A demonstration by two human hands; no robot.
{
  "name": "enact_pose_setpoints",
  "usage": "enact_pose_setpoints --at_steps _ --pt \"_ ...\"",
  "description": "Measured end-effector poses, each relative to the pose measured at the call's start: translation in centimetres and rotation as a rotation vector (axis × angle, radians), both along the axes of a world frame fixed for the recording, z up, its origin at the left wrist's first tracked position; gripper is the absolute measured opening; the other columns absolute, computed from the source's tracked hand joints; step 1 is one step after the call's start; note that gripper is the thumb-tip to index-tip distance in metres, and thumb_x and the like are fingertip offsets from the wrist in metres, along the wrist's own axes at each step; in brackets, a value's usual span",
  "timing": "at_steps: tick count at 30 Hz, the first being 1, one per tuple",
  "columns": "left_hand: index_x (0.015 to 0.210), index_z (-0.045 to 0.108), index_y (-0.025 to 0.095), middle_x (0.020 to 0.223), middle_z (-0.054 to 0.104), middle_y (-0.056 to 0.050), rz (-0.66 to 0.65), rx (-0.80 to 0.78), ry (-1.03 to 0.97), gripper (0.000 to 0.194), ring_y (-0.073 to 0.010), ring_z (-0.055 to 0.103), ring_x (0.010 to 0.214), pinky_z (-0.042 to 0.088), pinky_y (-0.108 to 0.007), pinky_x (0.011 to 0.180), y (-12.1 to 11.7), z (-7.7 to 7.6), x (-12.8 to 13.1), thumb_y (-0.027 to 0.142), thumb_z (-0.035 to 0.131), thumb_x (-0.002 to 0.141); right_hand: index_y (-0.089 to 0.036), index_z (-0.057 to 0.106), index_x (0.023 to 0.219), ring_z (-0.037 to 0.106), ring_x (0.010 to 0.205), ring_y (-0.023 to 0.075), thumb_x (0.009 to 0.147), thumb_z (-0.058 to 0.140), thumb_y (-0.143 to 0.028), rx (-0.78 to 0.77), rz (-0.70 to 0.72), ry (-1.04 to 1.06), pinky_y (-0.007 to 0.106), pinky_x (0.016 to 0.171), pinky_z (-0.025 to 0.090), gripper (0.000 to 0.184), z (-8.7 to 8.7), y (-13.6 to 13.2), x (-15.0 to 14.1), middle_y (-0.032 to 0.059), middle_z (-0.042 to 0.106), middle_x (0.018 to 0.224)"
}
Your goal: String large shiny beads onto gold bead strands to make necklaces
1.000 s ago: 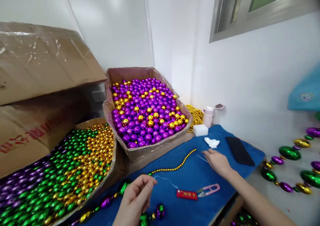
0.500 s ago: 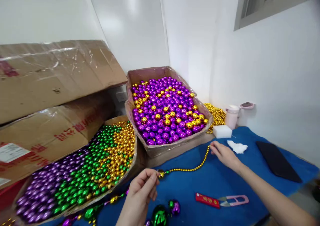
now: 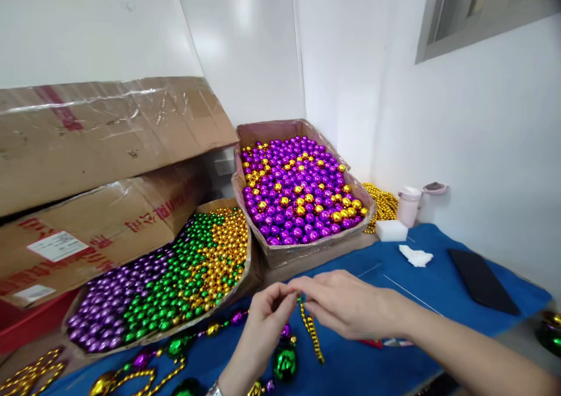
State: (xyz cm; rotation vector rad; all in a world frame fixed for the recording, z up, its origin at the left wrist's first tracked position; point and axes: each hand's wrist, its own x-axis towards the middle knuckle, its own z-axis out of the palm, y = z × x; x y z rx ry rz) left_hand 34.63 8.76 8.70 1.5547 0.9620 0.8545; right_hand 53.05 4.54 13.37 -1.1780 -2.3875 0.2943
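Observation:
My left hand (image 3: pixel 266 320) and my right hand (image 3: pixel 350 304) meet fingertip to fingertip above the blue cloth (image 3: pixel 350 370). Both are pinched closed at the upper end of a gold bead strand (image 3: pixel 314 334), which hangs doubled below my right fingers with a green bead at its top. The exact pinch point is hidden. Under my left wrist lies a garland of purple, green and gold beads (image 3: pixel 236 317), with a large green ball (image 3: pixel 284 362) beside it. Thread snips (image 3: pixel 397 342) with a red part peek out below my right hand.
Open cartons hold purple and gold balls (image 3: pixel 302 200) at the back and purple, green and gold beads (image 3: pixel 175 294) at left. A white block (image 3: pixel 391 231), crumpled tissue (image 3: pixel 415 256), black flat object (image 3: pixel 482 279) and pink cup (image 3: pixel 408 206) are at right. Fine white thread (image 3: pixel 412 294) crosses the cloth.
My right hand has come left to my left hand. The gold strand, stretched between them before, now hangs down folded. The view has shifted slightly left.

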Motion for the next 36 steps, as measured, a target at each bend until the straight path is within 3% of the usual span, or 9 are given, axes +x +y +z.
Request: enact_pose_setpoints --at_steps 6,14,19,21,23,26,29,32,36 --pt "0.068 0.062 0.013 0.058 0.045 0.004 -0.110 0.007 0.068 0.027 -0.0103 0.034 0.055 0.027 -0.022 0.050 -0.6 -0.2 -0.5 0.035 0.056 0.082 -0.019 0.048 0.121 0.060 0.066 0.0180 0.087 0.042 -0.021 0.015 0.052 -0.205 0.028 0.052 0.027 0.034 0.5 2.1 -1.6 0.0080 0.068 0.084" --pt "0.066 0.063 0.013 0.058 0.056 0.001 -0.175 0.152 0.166 0.026 -0.0113 0.046 0.053 0.034 -0.022 0.051 -0.7 0.7 -0.8 0.034 0.060 0.080 -0.021 0.057 0.113 0.060 0.077 0.0180 0.086 0.048 -0.025 -0.089 0.094 -0.156 0.028 0.060 0.033 0.028 1.2 3.2 -1.6 0.0065 0.069 0.090" --pt "0.066 0.064 0.015 0.062 0.061 -0.001 -0.122 0.352 0.275 0.022 -0.0144 0.051 0.059 0.035 -0.025 0.055 0.3 2.3 -1.7 0.030 0.059 0.081 -0.017 0.066 0.072 0.054 0.052 0.0100 0.089 0.052 -0.030 -0.270 0.141 -0.024 0.025 0.053 0.036 0.026 2.0 2.5 1.8 -0.0002 0.062 0.060" --pt "0.068 0.065 0.016 0.064 0.061 -0.001 -0.107 0.431 0.303 0.019 -0.0147 0.052 0.061 0.036 -0.026 0.057 0.4 3.4 -1.9 0.028 0.059 0.081 -0.018 0.066 0.073 0.054 0.052 0.0081 0.093 0.047 -0.035 -0.348 0.195 0.089 0.022 0.052 0.040 0.032 2.3 1.8 2.6 -0.0025 0.061 0.061" --pt "0.068 0.065 0.017 0.063 0.061 0.000 -0.121 0.491 0.318 0.018 -0.0136 0.051 0.060 0.036 -0.025 0.056 0.4 4.5 -1.8 0.027 0.059 0.081 -0.020 0.064 0.083 0.061 0.078 0.0103 0.098 0.037 -0.038 -0.331 0.209 0.267 0.024 0.068 0.047 0.035 2.5 1.0 2.3 0.0008 0.065 0.087" --pt "0.071 0.065 0.017 0.063 0.059 0.001 -0.138 0.545 0.316 0.018 -0.0116 0.049 0.057 0.035 -0.023 0.053 0.3 5.8 -1.0 0.027 0.057 0.083 -0.020 0.060 0.083 0.053 0.109 0.0161 0.097 0.040 -0.038 -0.362 0.264 0.782 0.035 0.091 0.043 0.030 3.1 0.5 0.2 0.0046 0.057 0.114" --pt "0.073 0.064 0.016 0.062 0.057 0.001 -0.116 0.570 0.303 0.019 -0.0106 0.048 0.056 0.035 -0.021 0.050 0.5 7.0 -0.3 0.029 0.056 0.084 -0.020 0.059 0.080 0.058 0.082 0.0121 0.093 0.049 -0.036 -0.469 0.311 1.223 0.029 0.077 0.046 0.024 4.7 1.0 -1.7 0.0003 0.060 0.084" --pt "0.068 0.063 0.016 0.058 0.057 0.002 -0.106 0.580 0.302 0.020 -0.0100 0.048 0.053 0.034 -0.020 0.047 0.8 8.4 0.0 0.029 0.058 0.082 -0.021 0.056 0.079 0.046 0.057 0.0061 0.095 0.047 -0.035 -0.426 0.265 1.317 0.021 0.059 0.040 0.023 7.2 2.0 -2.7 -0.0074 0.042 0.062" --pt "0.064 0.062 0.015 0.056 0.058 0.001 -0.117 0.570 0.303 0.022 -0.0098 0.048 0.051 0.034 -0.020 0.046 0.5 10.5 0.3 0.029 0.058 0.081 -0.019 0.049 0.066 0.023 0.043 0.0049 0.093 0.048 -0.029 -0.383 0.205 1.362 0.018 0.041 0.023 0.029 11.2 2.9 -3.5 -0.0111 0.023 0.051"
